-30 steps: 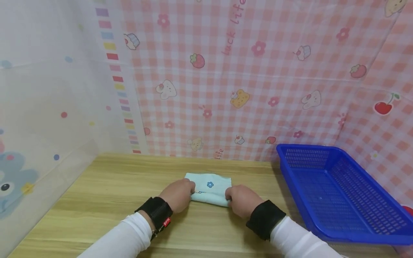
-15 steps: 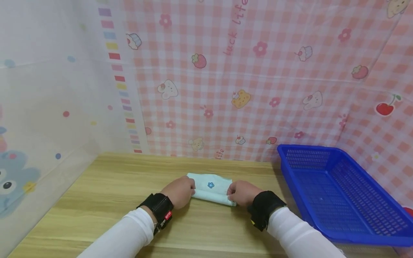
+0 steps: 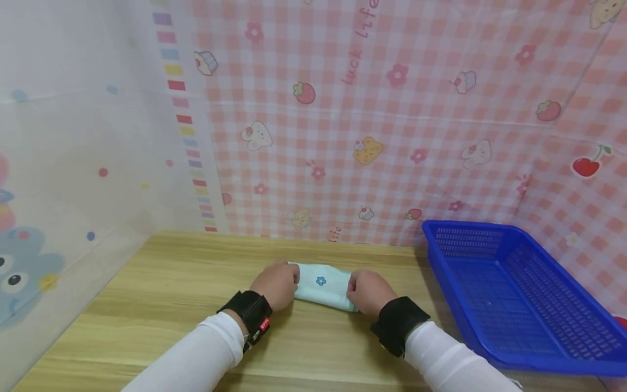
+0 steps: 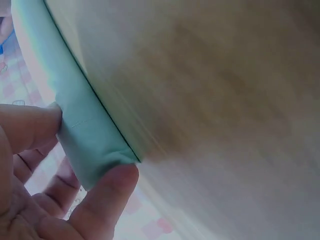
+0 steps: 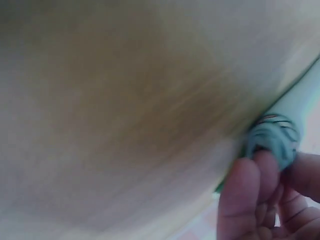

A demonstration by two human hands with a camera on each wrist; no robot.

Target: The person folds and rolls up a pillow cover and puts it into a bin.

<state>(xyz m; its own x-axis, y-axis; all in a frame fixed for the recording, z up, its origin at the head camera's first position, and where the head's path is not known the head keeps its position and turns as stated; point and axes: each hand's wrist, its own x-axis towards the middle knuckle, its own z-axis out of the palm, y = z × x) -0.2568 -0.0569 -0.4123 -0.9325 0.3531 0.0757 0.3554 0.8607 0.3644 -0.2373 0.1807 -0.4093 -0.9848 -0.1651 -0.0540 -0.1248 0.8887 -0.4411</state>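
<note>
A pale mint cloth (image 3: 323,284) with a blue flower print lies on the wooden table in front of me, its near edge rolled into a thick tube. At the left end, my left hand (image 3: 277,284) pinches the roll; in the left wrist view its thumb (image 4: 107,200) and a finger hold the roll's end (image 4: 90,135). My right hand (image 3: 372,294) grips the opposite end. The right wrist view shows spiral layers at that end of the roll (image 5: 277,132), with fingertips (image 5: 242,185) against it. Part of each cloth end is hidden behind the hands.
A blue plastic basket (image 3: 465,321) with mesh walls stands on the right of the table (image 3: 161,305). Behind the table hangs a pink checked cloth backdrop (image 3: 313,136); a white printed sheet (image 3: 98,136) covers the left side.
The near edge of the cloth has been rolled further away from me, and a small print near the roll is no longer visible. Both hands have shifted their hold along the roll's ends.
</note>
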